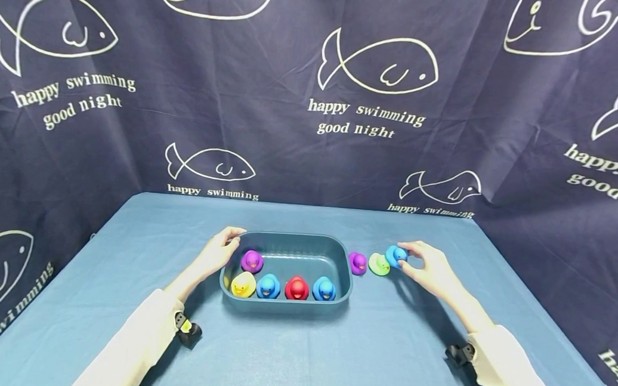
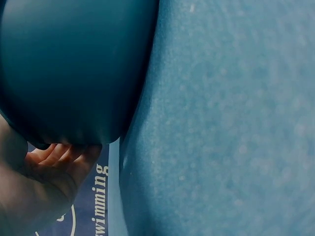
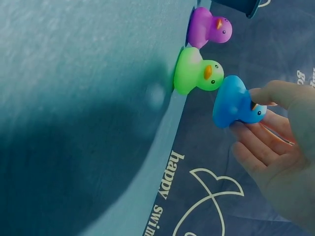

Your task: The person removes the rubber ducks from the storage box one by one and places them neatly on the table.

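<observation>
A blue rubber duck [image 1: 396,256] is pinched between the thumb and fingers of my right hand [image 1: 432,272]; in the right wrist view the duck [image 3: 235,104] is held tilted, clear of the table. Right beside it a green rubber duck [image 1: 379,264] sits on the table, and a purple duck [image 1: 358,263] stands between that one and the dark teal bin [image 1: 285,309]. My left hand [image 1: 217,251] grips the bin's far left corner, the fingers partly hidden behind the wall in the left wrist view. Inside the bin are a purple duck [image 1: 252,261], yellow duck [image 1: 243,285], red duck [image 1: 297,288] and two blue ducks [image 1: 324,289].
A light blue cloth [image 1: 297,359] covers the table. Behind and at the sides hangs a dark curtain [image 1: 282,119] printed with white fish and lettering. A small black device [image 1: 190,333] is strapped at the left wrist, another device [image 1: 460,354] at the right.
</observation>
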The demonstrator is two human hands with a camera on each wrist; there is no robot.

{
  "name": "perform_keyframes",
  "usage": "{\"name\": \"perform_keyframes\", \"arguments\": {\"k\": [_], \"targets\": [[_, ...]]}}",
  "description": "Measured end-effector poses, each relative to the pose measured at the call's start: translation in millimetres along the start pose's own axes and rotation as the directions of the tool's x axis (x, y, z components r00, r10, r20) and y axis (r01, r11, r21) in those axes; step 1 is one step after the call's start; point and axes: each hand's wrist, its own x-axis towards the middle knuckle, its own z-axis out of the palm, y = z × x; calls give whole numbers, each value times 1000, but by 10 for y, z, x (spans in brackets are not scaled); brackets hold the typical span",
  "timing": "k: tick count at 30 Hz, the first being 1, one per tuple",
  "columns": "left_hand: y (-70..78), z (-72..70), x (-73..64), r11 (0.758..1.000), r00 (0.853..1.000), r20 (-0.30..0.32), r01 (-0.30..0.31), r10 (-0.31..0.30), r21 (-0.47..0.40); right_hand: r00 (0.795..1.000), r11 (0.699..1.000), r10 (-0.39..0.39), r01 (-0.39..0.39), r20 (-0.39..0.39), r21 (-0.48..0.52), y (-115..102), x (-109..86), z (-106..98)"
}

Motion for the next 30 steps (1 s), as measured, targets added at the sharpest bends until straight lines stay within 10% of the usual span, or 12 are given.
{"name": "perform_keyframes", "arguments": {"k": [30], "targets": [[-14,-7,14,1000,1000,-10,-9,10,14,979,990,140,-136,148,-38,139,-106,16]]}}
